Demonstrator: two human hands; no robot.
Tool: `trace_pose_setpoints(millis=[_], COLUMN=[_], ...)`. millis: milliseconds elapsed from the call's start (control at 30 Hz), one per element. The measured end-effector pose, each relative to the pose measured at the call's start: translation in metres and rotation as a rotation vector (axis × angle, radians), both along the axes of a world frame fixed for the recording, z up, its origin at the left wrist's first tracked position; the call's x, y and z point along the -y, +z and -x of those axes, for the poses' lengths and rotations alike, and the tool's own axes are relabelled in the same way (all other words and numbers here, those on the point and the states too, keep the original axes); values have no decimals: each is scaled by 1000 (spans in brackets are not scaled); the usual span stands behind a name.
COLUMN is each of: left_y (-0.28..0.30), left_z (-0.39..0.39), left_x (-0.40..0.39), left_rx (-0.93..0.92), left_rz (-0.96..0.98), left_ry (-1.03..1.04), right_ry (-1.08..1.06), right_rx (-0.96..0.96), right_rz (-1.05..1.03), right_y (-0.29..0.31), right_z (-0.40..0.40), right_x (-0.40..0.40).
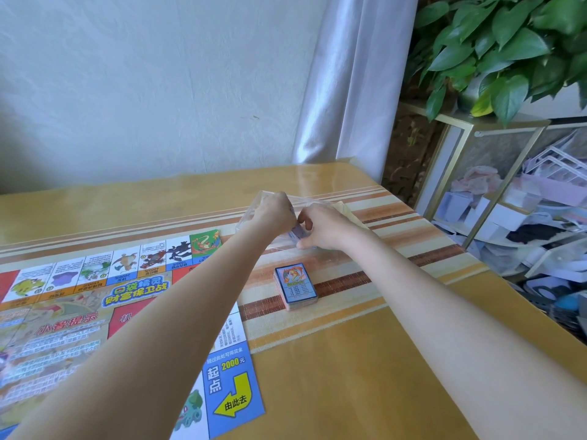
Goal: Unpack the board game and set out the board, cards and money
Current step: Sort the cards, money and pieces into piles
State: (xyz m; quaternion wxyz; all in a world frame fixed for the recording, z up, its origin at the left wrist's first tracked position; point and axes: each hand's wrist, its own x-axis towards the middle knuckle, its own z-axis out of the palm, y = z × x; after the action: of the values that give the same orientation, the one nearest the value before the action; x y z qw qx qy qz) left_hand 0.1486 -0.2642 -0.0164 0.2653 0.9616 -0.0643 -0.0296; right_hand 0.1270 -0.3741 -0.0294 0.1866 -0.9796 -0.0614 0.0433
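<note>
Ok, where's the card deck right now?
In the head view the card deck lies face up on the striped runner, right of the game board and nearer the camera than both hands.

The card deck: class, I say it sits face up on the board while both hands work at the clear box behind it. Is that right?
Not quite. The head view shows the card deck face up on the striped mat, beside the board, not on it. The rest holds: the left hand and right hand both work at the clear box behind it.

Board [95,312] cropped left and below
</note>
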Motion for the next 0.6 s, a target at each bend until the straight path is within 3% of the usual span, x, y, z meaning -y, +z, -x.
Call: trace_pose_setpoints(millis=[200,400,500,600], left_y=[-5,12,13,20], left_z=[2,11,18,32], left_x=[-18,-25,-27,-30], left_rx=[-30,-2,12,54], left_rz=[481,730,668,322], left_ry=[111,119,55,-184], right_ry=[-41,-44,-43,65], right_rx=[71,281,255,166], right_rz=[-68,-146,-171,-61], right_y=[-5,12,23,31], right_z=[10,18,26,35], right_x=[-3,-19,-17,-3])
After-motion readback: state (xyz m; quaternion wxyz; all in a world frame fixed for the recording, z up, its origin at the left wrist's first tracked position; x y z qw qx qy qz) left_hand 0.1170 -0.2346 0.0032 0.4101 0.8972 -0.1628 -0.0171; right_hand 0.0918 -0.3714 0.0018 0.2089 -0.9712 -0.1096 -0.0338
